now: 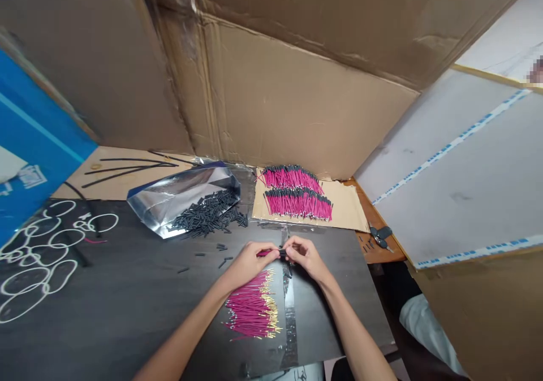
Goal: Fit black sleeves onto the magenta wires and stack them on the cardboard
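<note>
My left hand (253, 263) is closed on a pink wire piece (263, 252) above the dark table. Its fingertips meet those of my right hand (303, 255), which pinches a small black sleeve (283, 253) at the wire's end. Just below my left hand lies a pile of pink wires (250, 310) with gold-coloured tips on their right side. Beyond my hands, two rows of pink wires with black ends (299, 203) rest on a cardboard sheet (350, 206). Many loose black sleeves (207, 211) spill from an open silver bag (159, 200).
White loops (59, 238) lie on the table (139, 290) at the left, with long black tubes (123, 169) behind them. Cardboard walls (297, 98) rise at the back. Black-handled pliers (380, 237) sit on a wooden surface at the right. Clear tape (290, 324) runs down the table.
</note>
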A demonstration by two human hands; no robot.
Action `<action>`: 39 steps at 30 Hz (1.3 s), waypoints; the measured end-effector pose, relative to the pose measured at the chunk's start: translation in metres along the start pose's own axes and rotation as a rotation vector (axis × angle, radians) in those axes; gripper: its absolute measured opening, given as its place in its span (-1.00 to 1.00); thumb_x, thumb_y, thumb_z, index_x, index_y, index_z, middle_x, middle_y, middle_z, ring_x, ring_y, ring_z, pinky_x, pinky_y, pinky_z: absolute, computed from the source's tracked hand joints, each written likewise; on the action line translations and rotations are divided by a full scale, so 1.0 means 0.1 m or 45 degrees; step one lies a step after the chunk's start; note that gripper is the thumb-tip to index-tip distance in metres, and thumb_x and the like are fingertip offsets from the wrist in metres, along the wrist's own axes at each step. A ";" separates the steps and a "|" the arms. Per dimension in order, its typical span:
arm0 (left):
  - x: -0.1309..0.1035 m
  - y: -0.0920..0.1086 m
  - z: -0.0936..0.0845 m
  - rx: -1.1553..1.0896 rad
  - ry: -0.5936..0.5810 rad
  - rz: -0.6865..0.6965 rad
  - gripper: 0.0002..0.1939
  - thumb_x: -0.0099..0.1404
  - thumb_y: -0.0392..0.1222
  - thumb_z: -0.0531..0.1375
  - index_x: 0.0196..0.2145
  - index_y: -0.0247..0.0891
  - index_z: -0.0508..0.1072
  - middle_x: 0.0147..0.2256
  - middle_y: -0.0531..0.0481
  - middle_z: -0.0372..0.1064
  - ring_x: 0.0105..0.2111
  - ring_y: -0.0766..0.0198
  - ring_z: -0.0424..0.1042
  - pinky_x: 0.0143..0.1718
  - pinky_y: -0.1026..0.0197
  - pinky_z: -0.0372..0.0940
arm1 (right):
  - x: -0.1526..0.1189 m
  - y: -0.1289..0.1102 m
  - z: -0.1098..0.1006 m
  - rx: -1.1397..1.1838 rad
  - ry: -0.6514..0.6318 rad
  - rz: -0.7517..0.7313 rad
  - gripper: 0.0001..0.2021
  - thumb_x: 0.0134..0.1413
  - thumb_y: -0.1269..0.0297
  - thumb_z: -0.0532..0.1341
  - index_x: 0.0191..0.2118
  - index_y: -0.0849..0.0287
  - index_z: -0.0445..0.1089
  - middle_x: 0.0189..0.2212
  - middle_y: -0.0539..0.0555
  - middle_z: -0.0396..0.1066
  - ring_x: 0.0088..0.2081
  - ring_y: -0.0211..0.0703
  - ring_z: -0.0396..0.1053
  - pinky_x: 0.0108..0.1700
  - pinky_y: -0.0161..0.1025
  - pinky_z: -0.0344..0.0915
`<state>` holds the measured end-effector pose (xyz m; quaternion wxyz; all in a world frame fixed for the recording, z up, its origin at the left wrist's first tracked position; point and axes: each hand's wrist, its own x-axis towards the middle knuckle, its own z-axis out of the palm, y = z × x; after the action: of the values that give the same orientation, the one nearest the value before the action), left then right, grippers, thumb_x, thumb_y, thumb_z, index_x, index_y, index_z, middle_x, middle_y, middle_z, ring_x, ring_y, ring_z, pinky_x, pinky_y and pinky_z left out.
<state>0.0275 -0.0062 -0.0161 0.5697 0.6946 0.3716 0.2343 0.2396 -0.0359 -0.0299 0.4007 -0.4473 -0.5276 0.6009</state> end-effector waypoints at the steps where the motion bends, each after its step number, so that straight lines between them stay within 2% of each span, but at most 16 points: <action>1: -0.01 -0.01 0.01 0.007 -0.004 -0.015 -0.63 0.42 0.03 0.13 -0.27 -0.28 0.61 -0.27 0.01 0.57 -0.23 0.28 0.45 -0.14 0.34 0.23 | -0.01 0.00 0.00 0.004 0.000 0.012 -0.55 0.13 -0.11 0.34 -0.24 0.27 0.43 -0.46 0.02 0.40 -0.46 -0.37 0.26 -0.36 -0.40 0.19; 4: -0.01 -0.03 0.02 0.020 -0.005 -0.047 -0.62 0.42 0.04 0.13 -0.30 -0.28 0.61 -0.33 0.03 0.54 -0.30 0.33 0.38 -0.23 0.35 0.18 | -0.04 0.02 -0.01 0.034 0.002 0.034 -0.59 0.13 -0.05 0.37 -0.23 0.27 0.44 -0.46 0.01 0.38 -0.45 -0.37 0.28 -0.37 -0.41 0.20; 10: -0.01 -0.03 -0.01 0.006 -0.009 -0.076 -0.61 0.42 0.03 0.14 -0.35 -0.31 0.61 -0.52 0.09 0.35 -0.46 0.41 0.20 -0.35 0.35 0.08 | -0.04 0.04 0.00 0.149 -0.048 0.063 -0.61 0.20 -0.04 0.32 -0.17 0.26 0.45 -0.42 0.07 0.46 -0.46 -0.34 0.37 -0.47 -0.43 0.14; 18: 0.01 -0.02 0.00 0.055 0.006 -0.036 -0.61 0.39 0.06 0.18 -0.28 -0.30 0.65 -0.49 0.05 0.42 -0.43 0.37 0.29 -0.30 0.35 0.15 | -0.01 0.01 -0.04 0.134 -0.064 0.014 -0.58 0.11 -0.04 0.37 -0.17 0.27 0.45 -0.43 0.05 0.46 -0.47 -0.36 0.37 -0.52 -0.46 0.17; 24: 0.04 -0.09 0.00 0.118 0.031 0.011 -0.58 0.40 0.10 0.17 -0.36 -0.32 0.58 -0.49 0.07 0.42 -0.43 0.39 0.28 -0.29 0.35 0.14 | 0.06 0.03 -0.02 0.154 -0.070 -0.033 -0.59 0.08 -0.03 0.37 -0.19 0.26 0.42 -0.44 0.02 0.44 -0.48 -0.35 0.38 -0.57 -0.47 0.17; 28: 0.07 -0.11 0.01 0.170 0.085 0.135 -0.62 0.41 0.08 0.15 -0.29 -0.30 0.54 -0.35 0.06 0.46 -0.31 0.37 0.33 -0.19 0.34 0.17 | 0.11 0.04 -0.03 0.156 -0.089 -0.087 -0.62 0.11 0.01 0.33 -0.15 0.25 0.41 -0.42 0.01 0.44 -0.48 -0.37 0.39 -0.58 -0.48 0.17; 30: 0.07 -0.11 0.02 0.150 0.122 0.163 -0.64 0.40 0.08 0.15 -0.28 -0.31 0.48 -0.36 0.07 0.41 -0.33 0.38 0.30 -0.23 0.35 0.16 | 0.11 0.04 -0.03 0.142 -0.102 -0.119 -0.62 0.12 0.03 0.32 -0.13 0.26 0.42 -0.40 0.01 0.46 -0.48 -0.37 0.39 -0.57 -0.49 0.18; 34: 0.04 -0.10 0.01 0.085 0.181 0.087 -0.65 0.34 0.11 0.17 -0.30 -0.29 0.38 -0.50 0.15 0.17 -0.48 0.42 0.11 -0.42 0.35 0.02 | 0.11 0.06 0.00 0.140 -0.042 -0.140 -0.59 0.03 0.01 0.37 -0.19 0.28 0.41 -0.42 0.02 0.46 -0.51 -0.38 0.37 -0.57 -0.48 0.18; 39: 0.03 -0.08 -0.06 0.065 0.182 0.057 -0.62 0.30 0.12 0.21 -0.36 -0.29 0.33 -0.52 0.16 0.13 -0.50 0.43 0.09 -0.43 0.36 -0.02 | 0.20 0.11 0.04 0.151 -0.053 -0.129 -0.57 0.01 -0.03 0.36 -0.23 0.28 0.39 -0.45 0.01 0.46 -0.53 -0.38 0.38 -0.57 -0.49 0.18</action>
<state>0.0224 0.0002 -0.0225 0.5184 0.6986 0.4015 0.2865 0.2303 -0.0194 -0.0433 0.4454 -0.3829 -0.5213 0.6191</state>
